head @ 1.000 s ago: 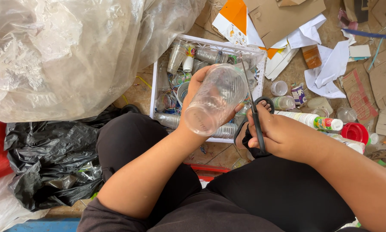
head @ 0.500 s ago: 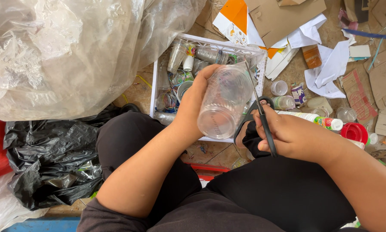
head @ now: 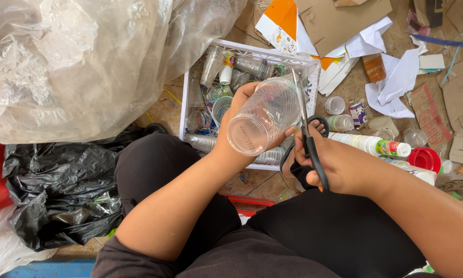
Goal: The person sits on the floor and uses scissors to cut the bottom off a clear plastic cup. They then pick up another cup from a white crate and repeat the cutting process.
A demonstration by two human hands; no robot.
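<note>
My left hand grips a clear plastic cup, held on its side with its base toward me, above a white crate. My right hand holds black-handled scissors; their blades point away from me and lie along the right side of the cup near its rim. Whether the blades are cutting into the plastic I cannot tell.
The white plastic crate holds several clear cups and bottles. A large clear plastic bag fills the upper left, a black bag lies lower left. Cardboard and paper, small bottles and a red lid litter the floor on the right.
The left hand has turned the cup so its base faces me more. The scissors have moved up along the cup's right side, blades pointing farther away.
</note>
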